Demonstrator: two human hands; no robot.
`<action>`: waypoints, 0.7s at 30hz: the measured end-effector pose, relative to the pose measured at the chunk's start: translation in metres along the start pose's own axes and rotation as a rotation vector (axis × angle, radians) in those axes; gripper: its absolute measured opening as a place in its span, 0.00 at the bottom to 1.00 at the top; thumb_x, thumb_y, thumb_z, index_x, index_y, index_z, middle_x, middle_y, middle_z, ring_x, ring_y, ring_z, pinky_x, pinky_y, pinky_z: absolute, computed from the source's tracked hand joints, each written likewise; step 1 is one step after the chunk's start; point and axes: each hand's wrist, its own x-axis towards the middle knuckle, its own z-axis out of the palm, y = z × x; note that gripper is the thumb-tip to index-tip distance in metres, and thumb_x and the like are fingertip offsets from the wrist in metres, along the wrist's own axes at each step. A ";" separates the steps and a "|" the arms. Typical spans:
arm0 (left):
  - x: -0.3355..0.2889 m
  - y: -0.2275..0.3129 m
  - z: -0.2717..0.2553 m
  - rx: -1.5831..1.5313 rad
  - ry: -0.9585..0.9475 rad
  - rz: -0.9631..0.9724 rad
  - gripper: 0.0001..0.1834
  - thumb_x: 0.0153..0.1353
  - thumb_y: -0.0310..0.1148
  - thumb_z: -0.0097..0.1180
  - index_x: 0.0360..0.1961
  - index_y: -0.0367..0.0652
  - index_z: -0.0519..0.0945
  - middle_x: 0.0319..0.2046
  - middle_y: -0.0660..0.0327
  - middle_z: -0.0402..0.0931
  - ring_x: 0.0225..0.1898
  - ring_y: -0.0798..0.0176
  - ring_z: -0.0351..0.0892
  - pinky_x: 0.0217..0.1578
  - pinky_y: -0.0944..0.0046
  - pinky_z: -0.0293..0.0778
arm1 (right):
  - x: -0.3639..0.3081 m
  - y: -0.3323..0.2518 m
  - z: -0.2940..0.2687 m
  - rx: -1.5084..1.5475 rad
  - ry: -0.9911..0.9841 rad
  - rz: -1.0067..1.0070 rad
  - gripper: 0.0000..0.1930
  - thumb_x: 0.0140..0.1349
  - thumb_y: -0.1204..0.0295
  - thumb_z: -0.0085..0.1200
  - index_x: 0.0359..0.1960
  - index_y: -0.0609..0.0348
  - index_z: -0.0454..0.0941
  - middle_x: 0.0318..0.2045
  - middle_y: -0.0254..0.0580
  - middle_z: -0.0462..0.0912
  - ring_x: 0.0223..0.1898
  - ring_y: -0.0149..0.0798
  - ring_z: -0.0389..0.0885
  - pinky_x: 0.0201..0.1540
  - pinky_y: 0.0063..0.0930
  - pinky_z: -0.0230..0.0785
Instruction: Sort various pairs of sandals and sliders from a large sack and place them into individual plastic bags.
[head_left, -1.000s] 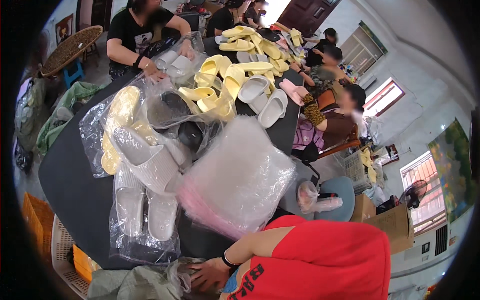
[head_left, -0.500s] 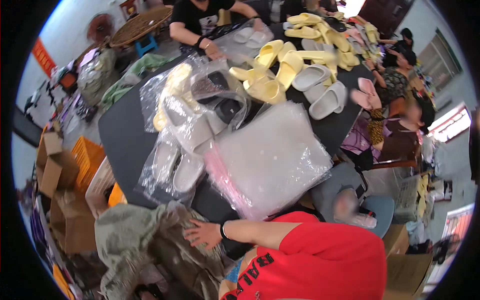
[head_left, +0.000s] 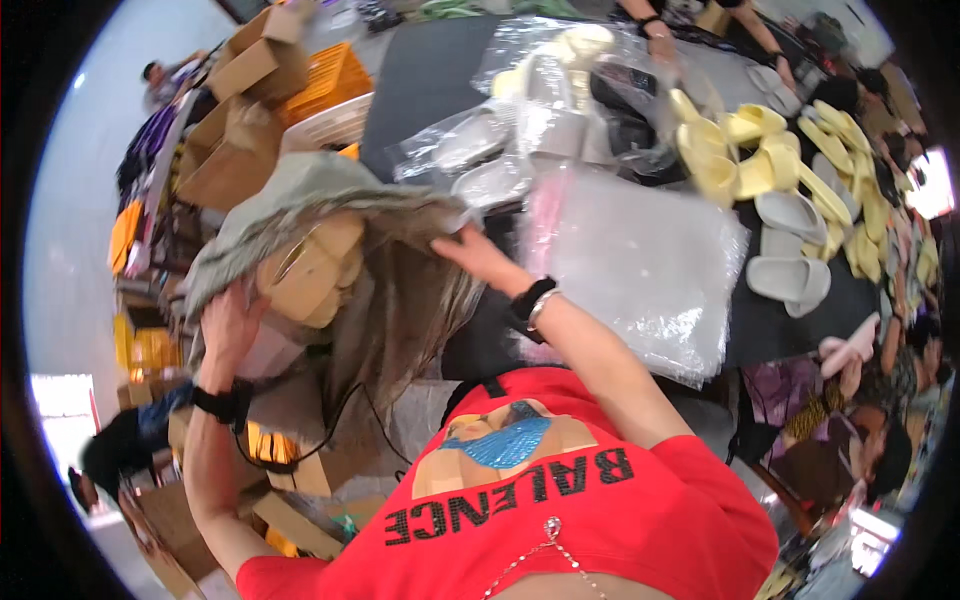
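Observation:
A grey-green woven sack [head_left: 300, 180] stands at the table's left near corner, its mouth pulled wide. Inside it show several tan, curved pieces [head_left: 318, 265] whose kind I cannot make out. My left hand [head_left: 230, 325] grips the sack's near left edge. On the opposite side, my right hand [head_left: 478, 255] has its fingers closed on the sack's rim. To the right of that hand lies a stack of clear plastic bags [head_left: 630, 265] with pink edges. Grey slippers [head_left: 495, 180] in clear bags rest just beyond it.
Yellow slippers [head_left: 775, 165] and loose grey slippers [head_left: 790, 280] cover the right of the dark table [head_left: 425, 85]. Across it are another person's hands [head_left: 662, 45]. Cardboard boxes [head_left: 230, 150] and an orange crate [head_left: 325, 85] stand at the left. A black cable [head_left: 345, 410] hangs below the sack.
The view has swung left. My right hand, spread flat on the sack before, now grips its rim. The sack's mouth has been drawn open, and my left hand has come into clear view.

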 end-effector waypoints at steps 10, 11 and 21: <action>-0.013 0.065 -0.034 -0.940 -0.167 0.224 0.36 0.45 0.37 0.61 0.53 0.29 0.62 0.46 0.51 0.71 0.48 0.62 0.69 0.49 0.66 0.63 | -0.023 -0.083 -0.057 0.737 -0.188 0.374 0.29 0.66 0.50 0.30 0.59 0.58 0.61 0.55 0.43 0.69 0.54 0.35 0.69 0.57 0.29 0.61; -0.006 0.073 -0.023 -1.033 -0.173 0.247 0.37 0.46 0.38 0.61 0.54 0.29 0.62 0.48 0.52 0.69 0.50 0.62 0.67 0.51 0.67 0.62 | -0.038 -0.098 -0.061 0.778 -0.128 0.419 0.30 0.65 0.48 0.31 0.60 0.58 0.60 0.55 0.43 0.69 0.54 0.36 0.69 0.57 0.31 0.61; 0.065 0.130 0.112 -0.684 -0.069 0.288 0.35 0.54 0.45 0.54 0.61 0.42 0.60 0.57 0.44 0.60 0.60 0.45 0.57 0.58 0.56 0.56 | -0.103 -0.029 -0.084 0.641 0.052 0.529 0.36 0.60 0.62 0.49 0.64 0.57 0.43 0.50 0.50 0.70 0.47 0.42 0.75 0.45 0.38 0.72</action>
